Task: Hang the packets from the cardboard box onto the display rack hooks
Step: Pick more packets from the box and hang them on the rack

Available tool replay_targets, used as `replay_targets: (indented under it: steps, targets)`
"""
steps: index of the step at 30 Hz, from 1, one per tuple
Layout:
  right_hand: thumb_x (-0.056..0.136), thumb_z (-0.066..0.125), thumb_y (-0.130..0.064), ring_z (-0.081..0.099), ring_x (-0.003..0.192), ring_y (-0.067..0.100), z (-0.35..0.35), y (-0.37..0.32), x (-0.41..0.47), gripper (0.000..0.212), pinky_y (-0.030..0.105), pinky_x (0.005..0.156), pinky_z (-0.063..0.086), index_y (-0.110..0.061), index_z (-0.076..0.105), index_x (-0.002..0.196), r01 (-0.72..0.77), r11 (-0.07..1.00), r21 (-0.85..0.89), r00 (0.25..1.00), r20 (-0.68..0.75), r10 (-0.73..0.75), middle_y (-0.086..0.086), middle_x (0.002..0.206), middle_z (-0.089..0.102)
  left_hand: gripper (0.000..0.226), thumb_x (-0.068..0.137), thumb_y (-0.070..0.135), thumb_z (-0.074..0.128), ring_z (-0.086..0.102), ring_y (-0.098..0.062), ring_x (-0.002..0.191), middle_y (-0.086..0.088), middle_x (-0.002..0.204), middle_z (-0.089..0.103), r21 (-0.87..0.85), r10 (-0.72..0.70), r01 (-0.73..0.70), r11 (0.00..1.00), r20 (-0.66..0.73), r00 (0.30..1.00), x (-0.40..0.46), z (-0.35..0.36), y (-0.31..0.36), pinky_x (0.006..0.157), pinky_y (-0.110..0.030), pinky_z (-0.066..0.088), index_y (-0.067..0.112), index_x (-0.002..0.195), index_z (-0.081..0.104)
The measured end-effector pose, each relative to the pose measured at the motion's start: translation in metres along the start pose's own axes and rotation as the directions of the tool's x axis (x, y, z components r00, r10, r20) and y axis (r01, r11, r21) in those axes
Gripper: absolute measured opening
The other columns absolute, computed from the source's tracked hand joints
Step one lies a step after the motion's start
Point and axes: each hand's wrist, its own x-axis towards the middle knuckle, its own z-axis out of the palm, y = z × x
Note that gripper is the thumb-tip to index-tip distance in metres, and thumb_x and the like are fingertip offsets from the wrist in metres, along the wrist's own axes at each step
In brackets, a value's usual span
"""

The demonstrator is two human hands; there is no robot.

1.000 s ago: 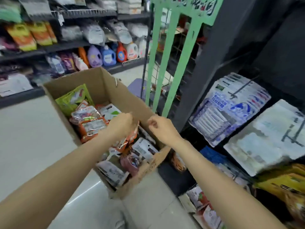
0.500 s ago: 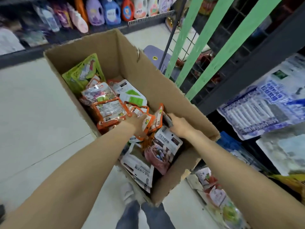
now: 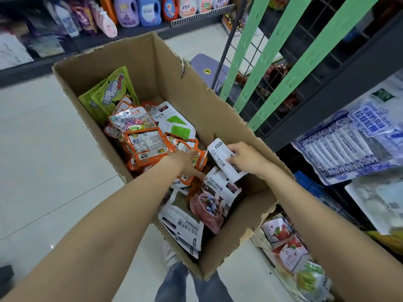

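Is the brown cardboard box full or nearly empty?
Partly full: snack packets cover the brown cardboard box's bottom, well below its rim.

The white packet (image 3: pixel 224 160) gripped by the right hand (image 3: pixel 246 158) reads 巧克力味奶糖 down its face, and the white packet with the pink bowl picture (image 3: pixel 214 199) just nearer in the cardboard box (image 3: pixel 187 88) carries the same line. At right, the blue-patterned hanging bag (image 3: pixel 357 138) reads 拉丝软糖. Other print is too blurred to read.

The cardboard box (image 3: pixel 185 88) is open-topped, crowded with packets (image 3: pixel 146 144); green rack bars (image 3: pixel 268 53) stand just beside.
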Motion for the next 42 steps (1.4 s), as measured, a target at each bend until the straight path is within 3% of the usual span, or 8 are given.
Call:
replay_targets:
  steps: [4,8,16,23,27,32,36,42]
  targets:
    - [0.093,0.056,-0.015,0.051,0.064,0.025,-0.015,-0.001,-0.010,0.012,0.029,0.058,0.036,-0.007,0.062,0.087,0.085,0.995,-0.056,0.985,-0.146,-0.092,0.015,0.074,0.059,0.093,0.077,0.055,0.067,0.038,-0.026,0.134,-0.007,0.148,0.037,-0.343,0.084,-0.127,0.931,-0.139,0.987,-0.013,-0.022,0.002,0.104,-0.032,0.035,0.015,0.148,0.021]
    - [0.088,0.065,-0.024,0.061,0.091,0.022,-0.030,-0.011,-0.022,0.012,0.037,0.075,0.050,-0.013,0.068,0.086,0.140,0.989,-0.039,0.931,-0.335,-0.145,0.003,0.090,0.069,0.071,0.078,0.034,0.074,0.049,-0.019,0.126,-0.005,0.137,0.052,-0.530,0.209,-0.440,0.725,-0.439,0.874,-0.034,-0.052,0.018,0.106,-0.034,0.039,0.012,0.137,0.041]
    - [0.082,0.072,-0.024,0.055,0.064,0.008,-0.081,-0.025,-0.079,0.016,0.028,0.061,0.040,-0.017,0.066,0.069,0.292,0.946,0.144,0.733,-0.669,-0.124,-0.006,0.066,0.061,0.023,0.085,0.029,0.067,0.066,-0.014,0.095,0.003,0.103,0.070,-0.330,0.383,-0.749,0.575,-0.700,0.602,-0.089,-0.107,0.073,0.087,-0.043,0.052,0.014,0.102,0.065]
    - [0.074,0.078,-0.015,0.059,0.062,0.007,-0.145,-0.012,-0.170,0.017,0.022,0.058,0.044,-0.023,0.066,0.065,0.464,0.829,0.311,0.504,-0.863,0.041,-0.005,0.068,0.066,0.018,0.086,0.010,0.065,0.061,0.010,0.078,0.015,0.091,0.064,-0.213,0.545,-0.904,0.371,-0.738,0.398,-0.154,-0.154,0.172,0.069,-0.007,0.046,0.023,0.098,0.058]
    - [0.069,0.081,-0.007,0.060,0.058,0.005,-0.179,0.010,-0.235,0.015,0.016,0.051,0.045,-0.011,0.068,0.074,0.552,0.765,0.332,0.378,-0.917,0.126,0.002,0.073,0.067,0.025,0.081,0.012,0.071,0.065,0.003,0.076,0.010,0.088,0.068,-0.146,0.594,-0.955,0.257,-0.756,0.276,-0.189,-0.166,0.240,0.069,-0.017,0.053,0.024,0.094,0.054]
    - [0.068,0.083,-0.014,0.069,0.076,0.025,-0.208,0.054,-0.308,0.021,0.034,0.050,0.053,-0.016,0.068,0.082,0.613,0.705,0.357,0.215,-0.934,0.287,0.004,0.086,0.069,0.018,0.080,0.021,0.073,0.067,-0.006,0.075,0.013,0.079,0.068,0.023,0.611,-0.976,0.216,-0.783,0.117,-0.235,-0.161,0.333,0.070,-0.029,0.055,0.022,0.081,0.055]
    - [0.072,0.080,-0.016,0.069,0.071,0.028,-0.219,0.099,-0.358,0.016,0.029,0.042,0.048,-0.013,0.067,0.082,0.655,0.652,0.383,0.157,-0.912,0.378,0.010,0.080,0.069,0.017,0.079,0.018,0.073,0.067,-0.011,0.077,0.007,0.081,0.070,0.041,0.652,-0.985,0.166,-0.754,0.078,-0.259,-0.140,0.405,0.072,-0.033,0.054,0.019,0.079,0.056]
    - [0.077,0.076,-0.014,0.064,0.072,0.021,-0.224,0.164,-0.417,0.011,0.033,0.058,0.051,-0.015,0.065,0.075,0.634,0.702,0.323,-0.006,-0.907,0.422,0.002,0.075,0.065,0.009,0.081,0.015,0.070,0.066,-0.015,0.077,0.001,0.081,0.070,0.002,0.716,-0.996,0.090,-0.695,0.063,-0.277,-0.098,0.493,0.073,-0.034,0.053,0.012,0.083,0.062]
